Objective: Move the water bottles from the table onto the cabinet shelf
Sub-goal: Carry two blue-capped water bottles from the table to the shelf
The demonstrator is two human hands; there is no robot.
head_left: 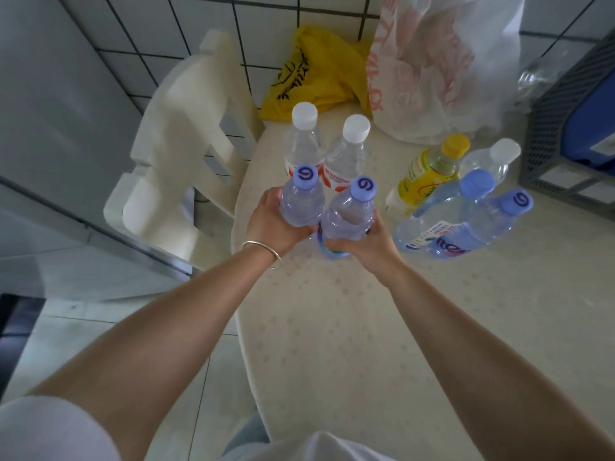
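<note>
My left hand [271,224] grips a clear water bottle with a blue cap [302,202] around its body. My right hand [367,242] grips a second blue-capped bottle [347,216] right beside it. Both bottles stand upright over the cream table [332,327], near its left edge. Behind them stand two white-capped bottles with red labels [303,141] [349,151]. To the right are two more blue-capped bottles [442,207] [489,224], a white-capped bottle [492,161] and a yellow-capped bottle [432,171]. No cabinet shelf is in view.
A cream plastic chair [179,151] stands left of the table against a tiled wall. A yellow bag [319,71] and a clear plastic bag [442,61] lie at the table's back. A grey crate [565,128] with a blue item sits at the right.
</note>
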